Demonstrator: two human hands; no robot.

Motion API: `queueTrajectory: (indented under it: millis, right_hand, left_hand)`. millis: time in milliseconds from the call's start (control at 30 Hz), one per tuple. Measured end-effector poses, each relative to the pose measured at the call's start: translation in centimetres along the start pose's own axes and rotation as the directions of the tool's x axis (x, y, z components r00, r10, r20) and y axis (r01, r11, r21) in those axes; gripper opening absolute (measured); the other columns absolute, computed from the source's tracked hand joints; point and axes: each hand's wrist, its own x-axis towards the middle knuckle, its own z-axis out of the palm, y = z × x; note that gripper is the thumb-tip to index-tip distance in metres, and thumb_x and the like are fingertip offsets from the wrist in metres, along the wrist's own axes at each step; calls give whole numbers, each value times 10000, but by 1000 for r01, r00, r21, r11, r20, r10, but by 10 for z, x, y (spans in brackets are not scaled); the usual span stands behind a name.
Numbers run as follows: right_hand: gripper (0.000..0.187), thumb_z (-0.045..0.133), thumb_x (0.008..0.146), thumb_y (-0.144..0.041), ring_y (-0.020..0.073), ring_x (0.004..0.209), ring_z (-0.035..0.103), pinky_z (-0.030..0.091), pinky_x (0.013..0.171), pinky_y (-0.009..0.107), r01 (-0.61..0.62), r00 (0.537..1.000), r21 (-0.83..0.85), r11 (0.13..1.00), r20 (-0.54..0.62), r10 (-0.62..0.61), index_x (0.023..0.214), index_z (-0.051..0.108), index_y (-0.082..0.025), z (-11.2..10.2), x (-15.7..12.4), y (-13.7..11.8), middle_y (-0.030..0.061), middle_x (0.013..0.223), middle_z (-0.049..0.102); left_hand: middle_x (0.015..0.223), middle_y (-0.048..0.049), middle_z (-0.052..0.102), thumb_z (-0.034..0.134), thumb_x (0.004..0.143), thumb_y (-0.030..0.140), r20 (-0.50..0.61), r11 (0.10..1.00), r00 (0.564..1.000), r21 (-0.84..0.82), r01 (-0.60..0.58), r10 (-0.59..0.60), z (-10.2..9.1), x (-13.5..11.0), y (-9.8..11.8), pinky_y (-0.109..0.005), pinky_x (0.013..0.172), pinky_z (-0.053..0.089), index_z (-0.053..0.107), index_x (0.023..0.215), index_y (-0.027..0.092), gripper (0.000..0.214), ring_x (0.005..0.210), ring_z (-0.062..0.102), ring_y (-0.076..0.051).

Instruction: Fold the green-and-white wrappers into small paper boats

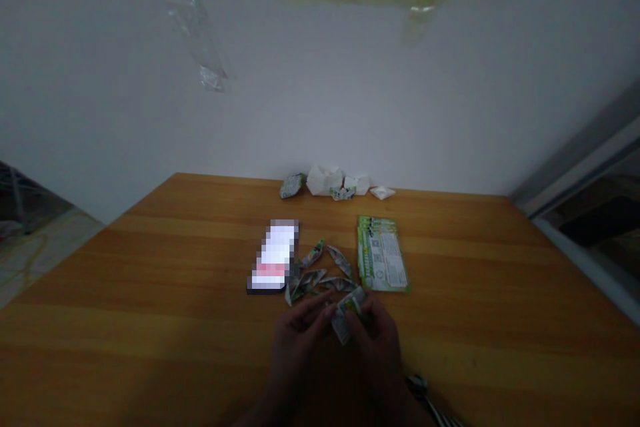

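Observation:
My left hand and my right hand meet over the near part of a wooden table. Both pinch one small folded piece of green-and-white printed paper between their fingertips. Just beyond the hands lie several folded paper shapes of the same print, pointed like little boats or petals. A flat green-and-white printed sheet lies to their right. A phone with a lit, blurred screen lies to their left.
Crumpled and folded white and printed papers sit at the table's far edge against a pale wall. Clear plastic film hangs on the wall above. A window frame stands at the right; floor shows at the left.

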Motion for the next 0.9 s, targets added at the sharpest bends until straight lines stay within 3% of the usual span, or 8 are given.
queueTrajectory:
  millis: [100, 200, 333, 433, 567, 667, 767, 900]
  right_hand:
    - [171, 641, 806, -255, 148, 643, 529, 462, 588, 242, 6, 1000, -16, 1000, -3, -6, 726, 496, -213, -1, 0, 1, -28, 706, 543]
    - [151, 641, 802, -214, 163, 697, 562, 474, 652, 261, 115, 993, -106, 988, -11, -117, 717, 515, -217, -5, 3, 0, -14, 760, 577]
    - [124, 623, 783, -138, 203, 852, 598, 455, 781, 288, 373, 921, -297, 879, 3, -390, 710, 591, -233, -13, 10, -2, 5, 785, 631]
    - [143, 595, 786, -111, 202, 843, 614, 467, 739, 276, 478, 876, -314, 820, 108, -470, 759, 629, -247, -19, 15, -5, 19, 834, 642]
    - [133, 560, 821, -124, 168, 711, 584, 455, 631, 248, 471, 877, -214, 856, 216, -429, 764, 595, -239, -21, 21, -7, 7, 794, 588]
    - [132, 575, 828, -144, 157, 667, 538, 431, 604, 241, 370, 918, -166, 914, 219, -331, 740, 530, -232, -21, 22, -5, -14, 737, 550]
    - [153, 584, 829, -159, 155, 671, 514, 426, 608, 244, 265, 954, -148, 953, 185, -236, 733, 488, -229, -21, 20, -3, -19, 744, 530]
    - [149, 590, 821, -176, 166, 702, 515, 425, 636, 266, 270, 955, -162, 949, 171, -242, 721, 491, -225, -22, 19, -6, -7, 773, 532]
  left_hand:
    - [839, -60, 798, 849, 600, 333, -15, 1000, 1000, -3, -26, 26, 3, -2, 2, -260, 682, 586, 778, 867, 181, 315, 793, 732, -228]
    - [856, -62, 792, 830, 630, 360, 8, 999, 999, -23, -31, 31, 4, -2, 5, -272, 699, 583, 772, 869, 178, 305, 800, 727, -229]
    - [778, -79, 780, 783, 671, 447, 93, 998, 994, -21, 66, -64, 0, 3, 4, -308, 704, 577, 771, 816, 137, 342, 708, 716, -218]
    - [658, -65, 751, 766, 686, 463, 148, 992, 981, 31, 123, -126, -3, 5, 6, -282, 656, 558, 764, 708, 117, 347, 624, 685, -189]
    - [578, -31, 711, 740, 712, 470, 255, 981, 956, 163, 109, -149, -5, 5, 18, -221, 600, 513, 764, 650, 119, 358, 573, 638, -147]
    - [614, -37, 732, 737, 695, 501, 325, 967, 930, 239, 93, -170, -6, 6, 23, -224, 594, 504, 789, 736, 130, 377, 601, 647, -162]
    - [665, -44, 755, 747, 677, 503, 313, 958, 939, 281, 50, -141, -4, 5, 22, -230, 597, 500, 795, 780, 144, 377, 631, 659, -176]
    - [690, -55, 768, 754, 683, 469, 305, 954, 943, 297, 38, -132, -3, 4, 22, -238, 602, 500, 798, 810, 147, 348, 629, 671, -185]
